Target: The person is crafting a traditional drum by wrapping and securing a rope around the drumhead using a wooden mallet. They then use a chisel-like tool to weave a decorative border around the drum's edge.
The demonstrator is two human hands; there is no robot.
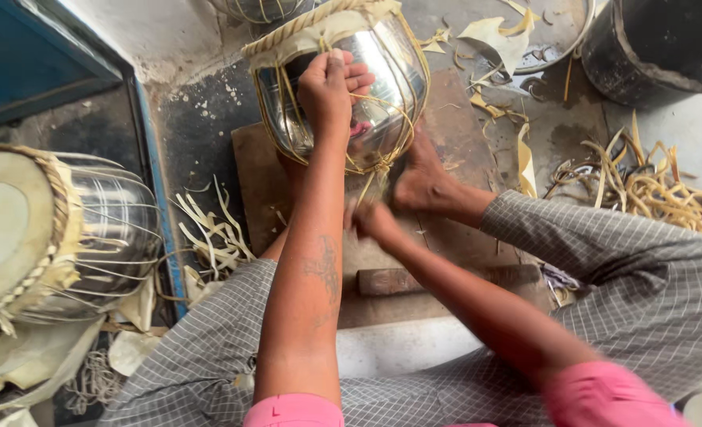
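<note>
- The shiny metal drum shell (367, 87) lies tilted on the wooden board (461, 229), near its far edge; its long axis runs away from the person, the skin-covered head toward the upper left.
- Its polished steel body is laced with pale straps (414, 95) under a braided rim.
- The left hand (331, 83) curls over the shell, fingers hooked on a strap.
- The right hand (370, 217) pinches the strap end (367, 186) just below the shell.
- A bare foot (422, 178) braces the shell's right side.

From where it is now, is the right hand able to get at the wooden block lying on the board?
Probably yes: the right hand grips lacing below the metal drum shell, and the wooden block lies uncovered just beneath that forearm; it must release the lacing first.
</note>
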